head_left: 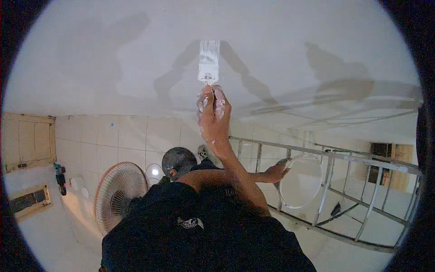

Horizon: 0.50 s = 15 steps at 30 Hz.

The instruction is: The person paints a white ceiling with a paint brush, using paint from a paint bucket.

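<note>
My right hand (214,115), smeared with white paint, is closed round the handle of a flat paintbrush (209,61). The brush points upward against the pale surface (272,45), its bristles coated white. Below, my left arm reaches across under my right forearm. My left hand (276,172) grips the near side of a round white bucket (301,181) at its rim, beside the metal ladder. Glare and blur hide what is inside the bucket. Part of the left hand's fingers is hidden at the rim.
A metal ladder (326,181) stretches across the right side. Left of my body stands a round caged fan (120,192), with a dark round object (179,162) near it. A green-and-black tool (60,179) lies farther left, near a wooden door (28,140).
</note>
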Each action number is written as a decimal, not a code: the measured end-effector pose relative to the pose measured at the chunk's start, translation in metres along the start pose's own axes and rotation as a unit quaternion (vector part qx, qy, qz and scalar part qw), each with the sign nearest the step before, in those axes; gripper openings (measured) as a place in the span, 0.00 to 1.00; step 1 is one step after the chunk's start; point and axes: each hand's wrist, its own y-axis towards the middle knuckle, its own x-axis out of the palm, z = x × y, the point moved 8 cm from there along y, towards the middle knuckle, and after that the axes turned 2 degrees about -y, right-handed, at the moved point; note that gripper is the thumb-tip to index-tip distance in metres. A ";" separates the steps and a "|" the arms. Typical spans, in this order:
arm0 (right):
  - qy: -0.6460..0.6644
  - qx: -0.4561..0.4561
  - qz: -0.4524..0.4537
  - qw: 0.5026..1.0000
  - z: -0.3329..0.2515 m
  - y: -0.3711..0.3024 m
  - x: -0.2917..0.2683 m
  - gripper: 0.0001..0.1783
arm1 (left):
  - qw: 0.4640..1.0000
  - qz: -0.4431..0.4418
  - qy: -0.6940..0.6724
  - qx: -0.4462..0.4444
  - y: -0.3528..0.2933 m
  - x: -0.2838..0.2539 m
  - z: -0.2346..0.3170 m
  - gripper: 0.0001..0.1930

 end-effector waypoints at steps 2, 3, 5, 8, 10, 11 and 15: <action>-0.043 -0.091 0.005 0.995 -0.006 0.004 0.003 0.13 | 1.000 0.009 0.003 0.006 0.000 0.001 -0.002 0.29; -0.020 -0.039 0.002 0.999 0.019 0.010 0.005 0.14 | 1.000 0.018 0.006 0.013 -0.001 0.000 0.001 0.29; 0.003 0.012 0.001 1.000 0.080 0.016 0.008 0.15 | 0.999 0.034 0.013 0.029 -0.003 -0.002 0.006 0.29; -0.051 0.104 -0.030 0.993 0.167 0.014 0.007 0.13 | 0.997 0.056 0.024 0.054 -0.007 -0.007 0.021 0.30; 0.179 0.274 -0.053 0.943 0.199 -0.004 0.015 0.17 | 0.996 0.062 0.027 0.060 -0.013 -0.016 0.032 0.30; 0.180 0.273 -0.050 0.944 0.198 -0.001 0.014 0.17 | 0.999 0.033 0.023 0.019 -0.015 -0.015 0.031 0.30; 0.091 0.203 -0.029 0.975 0.088 0.005 0.026 0.15 | 0.999 0.032 0.011 -0.015 -0.011 -0.016 0.016 0.30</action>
